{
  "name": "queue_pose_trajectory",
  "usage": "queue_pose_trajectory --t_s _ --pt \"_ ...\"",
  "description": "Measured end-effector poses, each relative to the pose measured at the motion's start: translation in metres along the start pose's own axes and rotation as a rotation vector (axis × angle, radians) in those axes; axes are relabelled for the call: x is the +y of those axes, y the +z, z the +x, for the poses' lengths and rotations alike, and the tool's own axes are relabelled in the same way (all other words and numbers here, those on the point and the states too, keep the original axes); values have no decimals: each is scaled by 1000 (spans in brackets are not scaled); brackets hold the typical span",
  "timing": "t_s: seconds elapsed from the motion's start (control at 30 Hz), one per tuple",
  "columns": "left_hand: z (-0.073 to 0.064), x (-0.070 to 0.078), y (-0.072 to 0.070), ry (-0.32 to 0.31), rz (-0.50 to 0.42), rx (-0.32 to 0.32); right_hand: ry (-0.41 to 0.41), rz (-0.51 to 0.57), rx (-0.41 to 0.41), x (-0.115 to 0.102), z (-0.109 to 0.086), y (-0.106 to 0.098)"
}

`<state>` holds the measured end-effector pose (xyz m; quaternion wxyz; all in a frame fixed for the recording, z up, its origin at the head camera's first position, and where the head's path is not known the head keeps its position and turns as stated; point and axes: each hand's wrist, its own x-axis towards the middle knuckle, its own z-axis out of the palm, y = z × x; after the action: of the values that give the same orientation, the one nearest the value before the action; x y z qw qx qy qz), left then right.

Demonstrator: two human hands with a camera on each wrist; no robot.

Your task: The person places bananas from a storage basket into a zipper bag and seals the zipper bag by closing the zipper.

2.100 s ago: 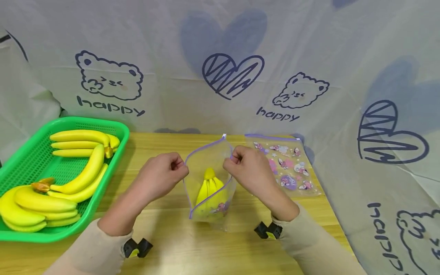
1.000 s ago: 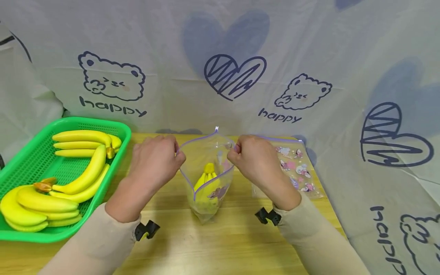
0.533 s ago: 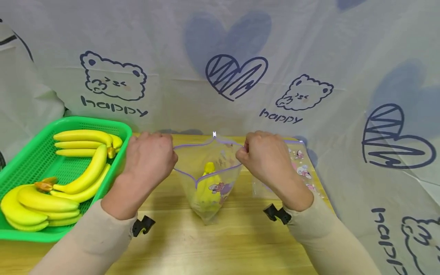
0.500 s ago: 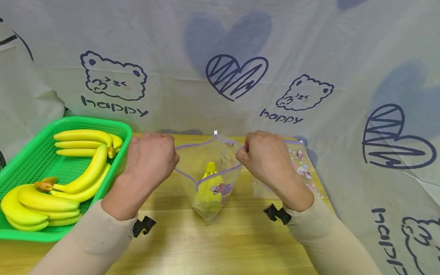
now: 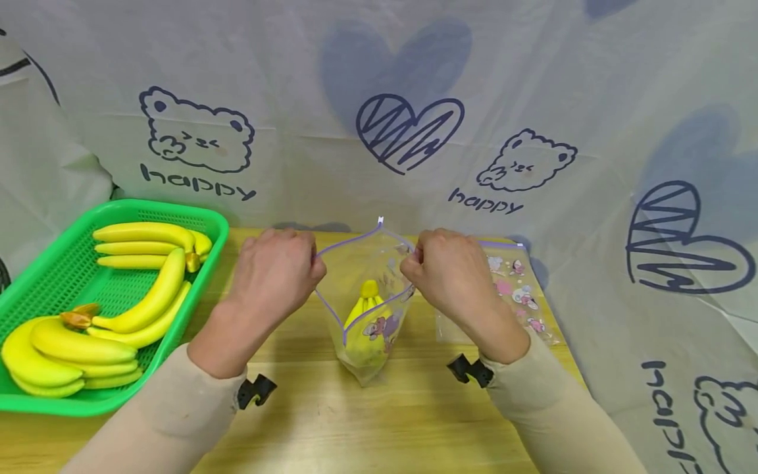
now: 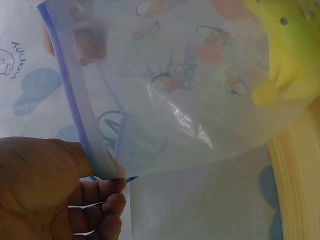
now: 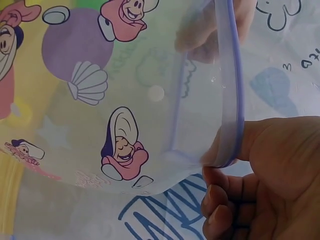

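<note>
In the head view, a clear zip bag [image 5: 381, 327] with a purple zip edge and cartoon prints hangs between both hands over the wooden table. Its mouth gapes, with the white slider at the far corner. Inside stands a bunch of yellow bananas [image 5: 364, 309], stem end up. My left hand [image 5: 272, 276] pinches the bag's left rim between thumb and index finger; the left wrist view shows its other fingers curled below. On the opposite rim my right hand [image 5: 453, 276] has a similar pinch, clear in the right wrist view. Whether the bag's bottom touches the table I cannot tell.
At the left, a green plastic basket [image 5: 154, 205] holds several bananas [image 5: 145, 296] in bunches. A second printed zip bag [image 5: 521, 296] lies flat on the table [image 5: 331, 428] at the right, partly behind the right hand. A printed white cloth [image 5: 308, 164] hangs behind.
Both hands have moved up and away from the body since the first frame, raising the bag's rim. They spread the mouth wider half a second ago, and now stand somewhat closer together.
</note>
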<state>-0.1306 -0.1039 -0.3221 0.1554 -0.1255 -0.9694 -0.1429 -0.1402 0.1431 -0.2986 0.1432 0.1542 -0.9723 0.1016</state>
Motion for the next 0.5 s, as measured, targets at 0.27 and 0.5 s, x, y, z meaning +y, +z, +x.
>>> queue_pose_trajectory --t_s 0.27,0.5 --pt "-1 1 -4 -17 -78 -39 27 31 -13 -1 0 2" --pt "-4 2 -6 11 -88 -53 43 45 -22 -2 -1 3"
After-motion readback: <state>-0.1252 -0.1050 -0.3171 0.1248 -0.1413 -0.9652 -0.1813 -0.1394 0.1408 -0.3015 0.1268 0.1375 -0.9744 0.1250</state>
